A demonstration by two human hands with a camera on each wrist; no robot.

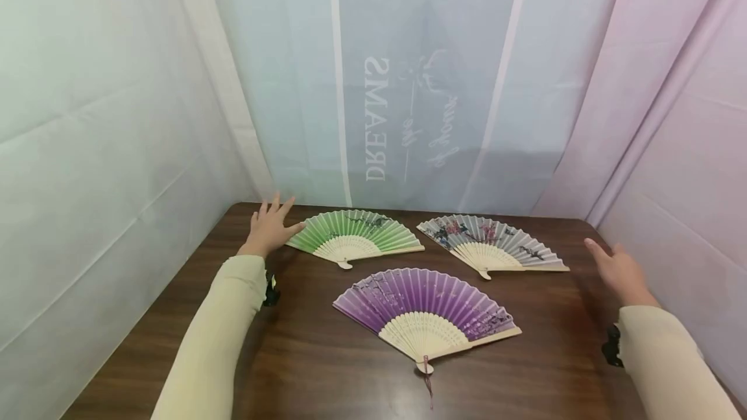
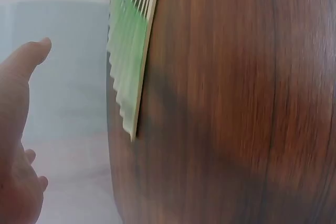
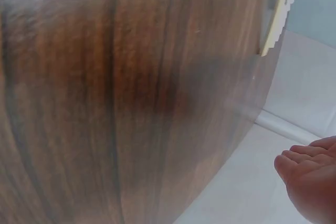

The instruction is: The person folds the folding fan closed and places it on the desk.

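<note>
Three spread folding fans lie on the brown table. The green fan [image 1: 356, 231] is at the back left, the grey floral fan [image 1: 493, 242] at the back right, and the purple fan [image 1: 426, 306] with a tassel nearer the front. My left hand [image 1: 270, 225] is at the left end of the green fan, fingers spread, thumb overlapping its edge in the head view; the left wrist view has the fan [image 2: 126, 56] apart from the thumb. To the right of the grey fan, my right hand [image 1: 623, 271] holds nothing, its fingers extended.
A wood-grain tabletop [image 1: 327, 381] extends under the fans. Behind it hangs a blue-grey cloth [image 1: 292, 83] with mirrored lettering. White cloth walls [image 1: 105, 148] close in the left and right sides. Each wrist carries a small black device [image 1: 271, 288].
</note>
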